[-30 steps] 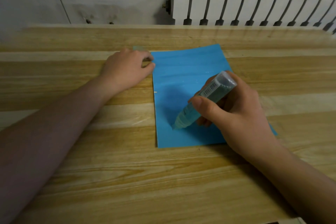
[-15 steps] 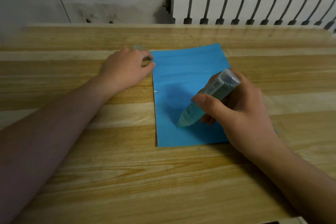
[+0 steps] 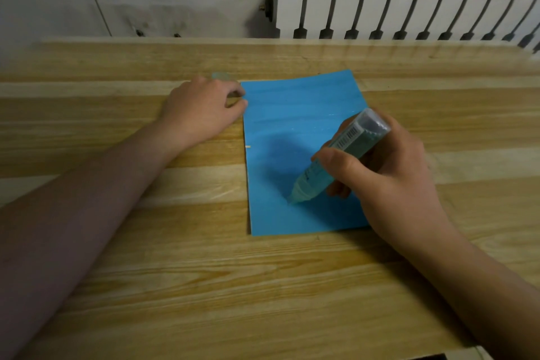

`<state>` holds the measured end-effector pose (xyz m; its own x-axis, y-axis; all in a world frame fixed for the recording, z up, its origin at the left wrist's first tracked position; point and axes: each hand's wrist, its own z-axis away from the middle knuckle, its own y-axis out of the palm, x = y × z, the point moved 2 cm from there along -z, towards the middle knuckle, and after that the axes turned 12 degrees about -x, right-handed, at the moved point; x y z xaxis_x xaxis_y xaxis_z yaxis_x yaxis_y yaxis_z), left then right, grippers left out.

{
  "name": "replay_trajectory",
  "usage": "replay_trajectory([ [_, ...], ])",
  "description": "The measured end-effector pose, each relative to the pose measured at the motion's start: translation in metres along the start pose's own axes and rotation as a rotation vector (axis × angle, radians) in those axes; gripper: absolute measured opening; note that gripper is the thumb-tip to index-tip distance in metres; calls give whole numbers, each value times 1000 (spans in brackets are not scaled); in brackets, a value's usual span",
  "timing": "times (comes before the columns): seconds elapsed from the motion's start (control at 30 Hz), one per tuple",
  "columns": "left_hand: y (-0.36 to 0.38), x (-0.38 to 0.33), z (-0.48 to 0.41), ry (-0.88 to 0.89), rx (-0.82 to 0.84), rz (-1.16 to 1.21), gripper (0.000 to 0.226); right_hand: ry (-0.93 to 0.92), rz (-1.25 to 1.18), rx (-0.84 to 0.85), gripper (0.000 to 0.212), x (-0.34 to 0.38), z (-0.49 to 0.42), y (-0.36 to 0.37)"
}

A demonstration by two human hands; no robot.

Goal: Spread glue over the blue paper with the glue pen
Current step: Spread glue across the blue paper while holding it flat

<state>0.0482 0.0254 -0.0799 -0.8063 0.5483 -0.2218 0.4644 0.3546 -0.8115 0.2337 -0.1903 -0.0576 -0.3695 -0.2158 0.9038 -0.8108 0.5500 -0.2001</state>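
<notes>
A blue paper (image 3: 295, 114) lies flat on the wooden table (image 3: 204, 272). My right hand (image 3: 388, 178) grips a translucent greenish glue pen (image 3: 336, 155), tilted with its tip touching the lower middle of the sheet. My left hand (image 3: 201, 108) rests at the paper's upper left corner, its fingertips curled at the corner edge. The sheet's lower right part is hidden under my right hand. Faint shiny streaks show on the upper half of the paper.
A small pale greenish object (image 3: 220, 76) peeks out just behind my left hand. A white radiator (image 3: 403, 9) stands against the wall beyond the table's far edge. The table's near edge (image 3: 455, 354) shows at the bottom right.
My right hand and the glue pen have shifted slightly to the right across the lower part of the paper. My left hand has stayed at the corner.
</notes>
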Motion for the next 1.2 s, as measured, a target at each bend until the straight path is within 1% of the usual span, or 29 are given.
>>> replay_trajectory([
  [0.43, 1, 2, 1, 17, -29, 17, 39, 4, 12, -21, 26, -1, -2, -3],
  [0.63, 0, 0, 1, 13, -15, 17, 39, -9, 5, -24, 34, 1, -2, -3],
  [0.93, -2, -3, 1, 7, -11, 18, 37, -30, 47, -56, 24, 0, -3, -7],
  [1.2, -1, -1, 1, 26, -29, 22, 39, -13, 66, -61, 30, 4, -3, -10],
])
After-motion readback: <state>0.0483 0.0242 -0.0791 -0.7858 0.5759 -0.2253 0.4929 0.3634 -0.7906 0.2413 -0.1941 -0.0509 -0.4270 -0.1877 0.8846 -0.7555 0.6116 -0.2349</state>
